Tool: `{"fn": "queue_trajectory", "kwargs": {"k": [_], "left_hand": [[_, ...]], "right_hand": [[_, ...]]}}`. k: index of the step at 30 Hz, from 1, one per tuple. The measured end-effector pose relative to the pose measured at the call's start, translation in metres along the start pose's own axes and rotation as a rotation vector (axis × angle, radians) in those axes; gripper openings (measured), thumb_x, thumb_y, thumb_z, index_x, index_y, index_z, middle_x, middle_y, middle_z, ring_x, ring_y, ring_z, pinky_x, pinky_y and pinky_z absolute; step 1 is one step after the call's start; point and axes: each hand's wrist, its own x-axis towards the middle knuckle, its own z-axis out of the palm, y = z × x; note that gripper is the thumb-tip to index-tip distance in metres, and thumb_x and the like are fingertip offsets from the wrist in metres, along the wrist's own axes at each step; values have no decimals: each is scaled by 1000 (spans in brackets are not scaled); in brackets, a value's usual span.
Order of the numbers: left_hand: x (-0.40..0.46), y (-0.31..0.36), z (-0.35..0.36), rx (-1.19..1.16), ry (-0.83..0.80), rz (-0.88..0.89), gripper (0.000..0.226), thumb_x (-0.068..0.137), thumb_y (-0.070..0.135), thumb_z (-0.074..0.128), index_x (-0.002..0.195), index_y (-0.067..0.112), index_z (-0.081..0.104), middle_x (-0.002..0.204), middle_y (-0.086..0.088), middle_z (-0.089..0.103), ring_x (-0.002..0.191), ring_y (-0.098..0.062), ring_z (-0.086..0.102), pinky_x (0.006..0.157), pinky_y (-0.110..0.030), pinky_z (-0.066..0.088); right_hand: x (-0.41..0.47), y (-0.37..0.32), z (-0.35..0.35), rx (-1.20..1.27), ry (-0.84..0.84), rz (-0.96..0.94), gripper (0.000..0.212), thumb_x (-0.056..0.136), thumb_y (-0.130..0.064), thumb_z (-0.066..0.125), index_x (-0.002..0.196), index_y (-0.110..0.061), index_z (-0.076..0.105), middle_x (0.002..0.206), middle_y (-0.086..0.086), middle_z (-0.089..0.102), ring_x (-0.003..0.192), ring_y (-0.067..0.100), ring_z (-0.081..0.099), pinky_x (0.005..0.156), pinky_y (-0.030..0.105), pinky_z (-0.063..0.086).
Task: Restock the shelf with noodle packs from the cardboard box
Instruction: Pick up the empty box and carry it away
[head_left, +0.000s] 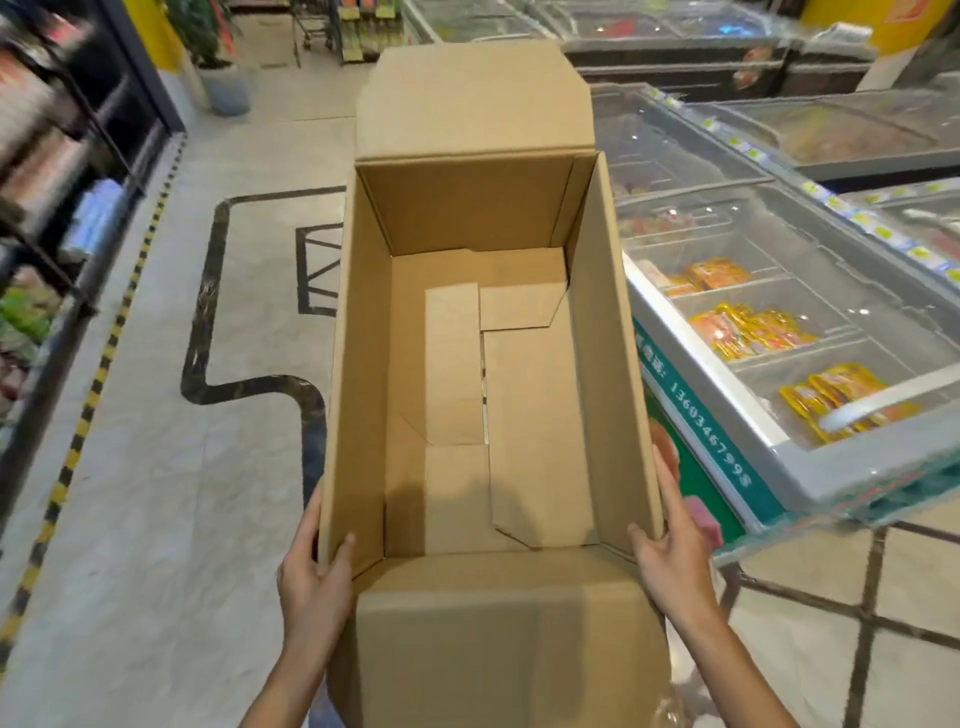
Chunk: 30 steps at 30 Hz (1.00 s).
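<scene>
Nearest the camera, the near flap (498, 639) of the cardboard box (358, 364) folds outward and down toward the person, between the two forearms. The box is held up above the floor, open at the top, and nothing lies in it: only the interlocked bottom panels (483, 405) show, with a thin slit of light between two of them. The far flap (472, 98) stands up and tilts away.

At the left, blurred store shelves (47, 171) carry packaged goods too smeared to name; whether any are noodle packs cannot be told. A yellow-and-black striped strip (104, 358) runs along the tiled floor (171, 493) beside them, and a dark inlaid line (208, 312) bends across the tiles.

The left hand (311, 577) grips the box's near left corner, thumb hooked over the rim onto the inner wall, fingers flat along the outside. The right hand (670, 551) mirrors it at the near right corner, thumb over the rim and fingers stretched up the outer wall.

To the right, just beside the box, stands a chest freezer (810, 467) with sliding glass lids. Its divided bins hold yellow and orange packets (748, 332), in three groups seen through the glass. A green panel with a printed number (711, 436) runs along its side. More freezers (675, 47) stand farther back.
</scene>
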Motion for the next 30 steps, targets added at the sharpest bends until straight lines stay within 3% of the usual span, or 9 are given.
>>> {"fn": "queue_trajectory", "kwargs": {"k": [2, 4, 8, 11, 13, 18, 24, 27, 30], "left_hand": [[13, 10, 31, 9, 60, -15, 64, 95, 3, 61, 149, 32, 42, 142, 14, 50, 126, -11, 52, 106, -29, 40], [25, 22, 63, 0, 102, -31, 65, 94, 0, 60, 149, 31, 43, 142, 14, 50, 124, -9, 52, 105, -25, 39], [42, 34, 118, -13, 166, -114, 66, 93, -2, 61, 149, 30, 42, 142, 12, 50, 112, 2, 57, 102, -22, 44], [53, 32, 152, -42, 196, -193, 66, 93, -4, 60, 150, 25, 42, 137, 11, 50, 75, 23, 59, 68, 2, 46], [58, 28, 169, -25, 220, -223, 67, 93, -5, 60, 150, 25, 42, 137, 12, 48, 71, 27, 56, 62, 5, 41], [71, 19, 188, 53, 269, -247, 71, 90, -7, 61, 148, 31, 44, 149, 7, 47, 129, -11, 49, 109, -35, 36], [104, -27, 214, 105, 248, -356, 70, 88, -3, 67, 145, 32, 47, 139, 3, 55, 121, -20, 53, 107, -38, 40], [123, -54, 231, 110, 197, -364, 69, 90, -2, 66, 145, 34, 46, 140, 6, 53, 125, -20, 52, 108, -40, 41], [144, -75, 256, 112, 156, -361, 70, 90, -6, 64, 147, 30, 45, 144, 6, 50, 129, -18, 48, 111, -38, 36]], "right_hand": [[50, 6, -4, -15, -68, -14, 96, 89, 14, 59, 152, -50, 25, 136, -49, 37, 117, -24, 45, 111, 34, 40], [99, 11, -10, -32, -106, -61, 93, 88, 15, 59, 153, -43, 26, 126, -63, 28, 115, -35, 34, 109, 19, 34], [180, 29, -25, -65, -167, -95, 103, 84, 16, 64, 151, -52, 25, 153, -35, 27, 138, -18, 25, 113, 18, 31], [225, 44, -29, -97, -230, -66, 106, 82, 15, 66, 151, -53, 22, 158, -30, 22, 148, -2, 18, 122, 41, 22], [243, 47, -31, -95, -267, -33, 105, 84, 16, 63, 151, -54, 22, 158, -30, 22, 147, -6, 19, 122, 43, 21], [271, 57, -22, -77, -328, 24, 100, 83, 25, 56, 152, -42, 29, 145, -48, 28, 130, -28, 27, 109, 51, 44], [300, 107, 4, -143, -339, 112, 102, 84, 21, 59, 149, -52, 30, 138, -52, 34, 130, -17, 41, 116, 44, 36], [315, 142, 17, -103, -350, 176, 101, 84, 26, 52, 144, -53, 32, 128, -53, 43, 111, -22, 53, 114, 42, 32], [333, 185, 28, -123, -346, 180, 104, 80, 26, 54, 150, -48, 30, 136, -41, 48, 122, -13, 51, 115, 37, 37]]}}
